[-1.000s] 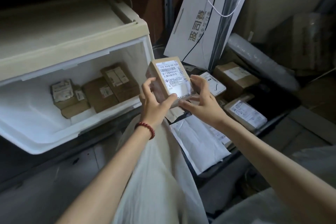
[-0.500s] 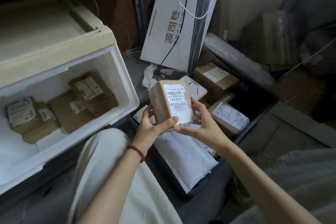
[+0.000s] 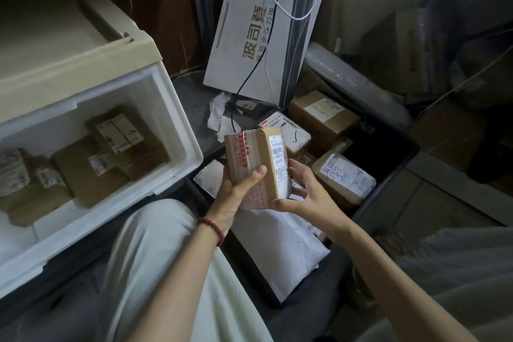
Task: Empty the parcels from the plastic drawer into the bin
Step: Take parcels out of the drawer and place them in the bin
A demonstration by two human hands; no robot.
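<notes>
**Head view.** The held parcel [image 3: 256,159] is a brown cardboard box with red-printed tape and a white barcode label. It stands upright at frame centre, above the dark bin [image 3: 390,189].

- The left hand [image 3: 238,191] grips the parcel's taped face, thumb across the tape.
- The right hand [image 3: 308,191] cups its lower right edge with curled fingers.
- At 9 o'clock, the white plastic drawer [image 3: 183,130] contains labelled brown parcels [image 3: 88,166].
- At 3 o'clock, taped boxes [image 3: 322,114] lie in the bin, and a smooth white mailer [image 3: 277,244] lies at 6 o'clock.
- At 12 o'clock, a white carton [image 3: 249,36] with large printed characters leans behind hanging cables [image 3: 266,8].
- The label text is too small to read.
</notes>
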